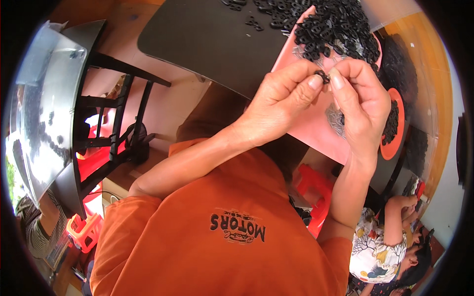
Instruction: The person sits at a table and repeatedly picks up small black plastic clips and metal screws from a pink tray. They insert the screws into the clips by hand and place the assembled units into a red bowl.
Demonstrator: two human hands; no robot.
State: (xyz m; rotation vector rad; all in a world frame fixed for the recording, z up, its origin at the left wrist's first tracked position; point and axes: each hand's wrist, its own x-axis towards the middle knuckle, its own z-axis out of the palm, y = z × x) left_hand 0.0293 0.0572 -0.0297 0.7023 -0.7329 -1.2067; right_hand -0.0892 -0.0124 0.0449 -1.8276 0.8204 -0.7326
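Above a pink tray (321, 140), my two hands meet fingertip to fingertip. My left hand (284, 101) pinches a small black plastic piece (322, 76) between thumb and forefinger. The thumb and forefinger of my right hand (365, 101) are pressed together right beside that piece; what they hold is too small to make out. A heap of black looped pieces (340, 27) covers the far part of the tray. Small clear or silvery pieces (335, 121) lie in a pile partly behind my right hand.
An orange bowl (402, 116) of small dark pieces stands right of the tray. More black pieces (279, 12) lie on the dark table (202, 39). Another person (382, 246) is at lower right. A black-framed table and a red stool (84, 232) stand left.
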